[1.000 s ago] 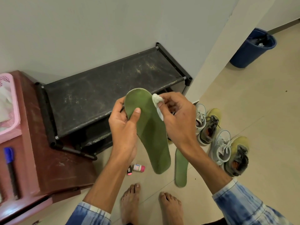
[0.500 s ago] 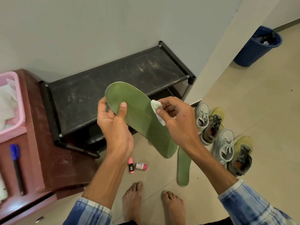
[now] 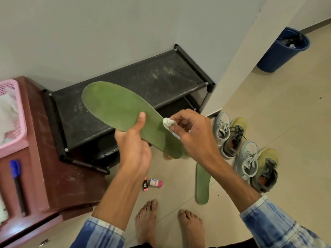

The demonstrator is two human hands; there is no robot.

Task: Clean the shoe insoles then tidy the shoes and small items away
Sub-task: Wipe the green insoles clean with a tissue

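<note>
- Two hands work one green insole: the left hand grips its lower edge, thumb pressed flat on the upper face and fingers hidden beneath, while the right hand pinches a small white wad of tissue against the insole's surface near the heel half.
- Beyond the hands stands a black shoe rack against the wall, its fabric top scuffed and dusty (pale streaks all over); the raised insole hides part of its front rail.
- Below the right hand, a second green insole lies flat on the pale tiled floor, its upper end covered by the right forearm.
- Right of the right hand, four laced shoes sit in a tight cluster, two pale grey and two yellow-green with dark uppers.
- Under the left wrist, a pink highlighter and a small pink-capped bottle lie just beside each other on the floor.
- Left of the left hand, a reddish-brown cabinet carries a pink perforated basket and a blue-capped marker.
- Far beyond the right hand, a round blue bin stands well apart.
</note>
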